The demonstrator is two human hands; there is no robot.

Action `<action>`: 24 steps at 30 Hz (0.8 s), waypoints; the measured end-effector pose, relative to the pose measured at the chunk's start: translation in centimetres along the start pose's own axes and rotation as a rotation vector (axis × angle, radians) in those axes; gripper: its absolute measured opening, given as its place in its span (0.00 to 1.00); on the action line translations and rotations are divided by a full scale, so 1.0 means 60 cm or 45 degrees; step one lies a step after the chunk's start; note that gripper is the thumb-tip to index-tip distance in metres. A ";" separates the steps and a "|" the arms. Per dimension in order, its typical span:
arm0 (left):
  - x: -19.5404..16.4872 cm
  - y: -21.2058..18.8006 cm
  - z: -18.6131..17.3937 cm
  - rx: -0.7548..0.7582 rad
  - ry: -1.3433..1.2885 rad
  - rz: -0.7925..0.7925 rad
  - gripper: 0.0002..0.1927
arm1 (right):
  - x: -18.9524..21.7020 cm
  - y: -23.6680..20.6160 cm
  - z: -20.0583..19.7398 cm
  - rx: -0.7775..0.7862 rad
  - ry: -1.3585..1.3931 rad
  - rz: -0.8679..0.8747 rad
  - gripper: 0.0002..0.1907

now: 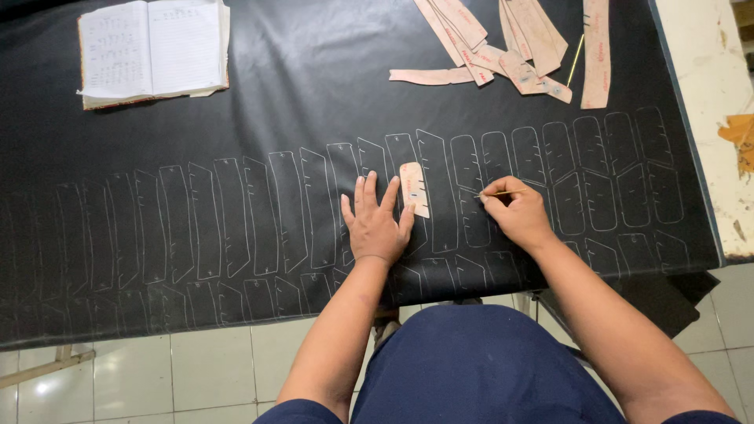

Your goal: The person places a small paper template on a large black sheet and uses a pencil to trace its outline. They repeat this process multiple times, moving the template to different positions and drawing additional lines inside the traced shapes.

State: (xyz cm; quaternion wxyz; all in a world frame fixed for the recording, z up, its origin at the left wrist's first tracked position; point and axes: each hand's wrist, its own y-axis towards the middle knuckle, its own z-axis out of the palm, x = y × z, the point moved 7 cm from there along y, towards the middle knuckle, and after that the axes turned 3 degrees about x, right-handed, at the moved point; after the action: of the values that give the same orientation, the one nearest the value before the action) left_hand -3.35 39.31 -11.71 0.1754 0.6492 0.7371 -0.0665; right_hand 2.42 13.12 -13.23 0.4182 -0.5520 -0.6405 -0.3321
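A sheet of black material [314, 102] covers the table, marked with rows of white traced outlines. My left hand [375, 222] lies flat on it, fingers spread, its index finger and thumb touching a small tan cardboard template [415, 188]. Just to the right, my right hand [514, 212] pinches a thin marking pen [503, 193], whose tip points left toward the template. The tip sits on the black sheet a short way from the template's edge.
A pile of tan cardboard templates [510, 47] lies at the back right. An open notebook [153, 49] rests at the back left. A worn white table edge [711, 118] runs along the right. Pale floor tiles [181, 369] show below the sheet's near edge.
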 end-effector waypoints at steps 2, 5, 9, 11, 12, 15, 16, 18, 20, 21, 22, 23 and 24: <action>-0.001 -0.001 -0.002 -0.005 0.006 0.007 0.30 | 0.003 0.001 0.001 0.012 0.000 -0.033 0.07; -0.002 -0.001 -0.002 0.013 -0.001 -0.006 0.30 | 0.002 0.001 0.002 0.019 -0.010 0.001 0.07; -0.004 -0.003 -0.006 0.000 0.011 0.002 0.30 | 0.005 -0.002 0.002 0.009 -0.018 0.012 0.07; -0.004 -0.004 -0.007 0.005 0.007 -0.002 0.30 | 0.007 -0.003 -0.001 -0.012 -0.091 0.003 0.07; -0.003 -0.004 -0.007 0.013 0.008 -0.005 0.30 | 0.007 -0.004 -0.002 -0.023 -0.127 -0.002 0.07; -0.004 -0.005 -0.008 0.017 0.007 -0.006 0.30 | 0.003 -0.004 0.002 -0.001 -0.030 0.017 0.07; -0.004 -0.005 -0.009 0.010 0.008 -0.002 0.30 | 0.003 -0.004 0.002 0.003 -0.006 0.006 0.07; -0.004 -0.007 -0.009 0.010 0.009 -0.001 0.31 | 0.004 -0.004 0.003 0.010 0.040 -0.016 0.07; -0.004 -0.006 -0.008 0.019 0.007 -0.004 0.31 | 0.002 -0.003 0.003 0.004 0.005 -0.004 0.07; -0.004 -0.006 -0.009 0.010 0.005 0.000 0.31 | 0.002 -0.003 0.002 0.003 -0.014 0.002 0.06; -0.004 -0.006 -0.009 0.004 0.005 0.003 0.31 | 0.004 -0.001 0.000 -0.013 -0.031 -0.012 0.06; -0.004 -0.006 -0.010 -0.002 0.004 0.006 0.31 | 0.006 0.000 -0.003 -0.029 -0.049 -0.026 0.06; -0.003 -0.005 -0.009 0.002 0.001 0.002 0.31 | 0.009 0.004 -0.006 -0.045 -0.067 -0.043 0.06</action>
State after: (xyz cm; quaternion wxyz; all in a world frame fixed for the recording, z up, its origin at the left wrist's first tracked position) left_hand -3.73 39.26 -11.20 0.1745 0.6499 0.7367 -0.0667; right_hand 2.67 13.07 -12.62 0.3858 -0.5569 -0.6545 -0.3356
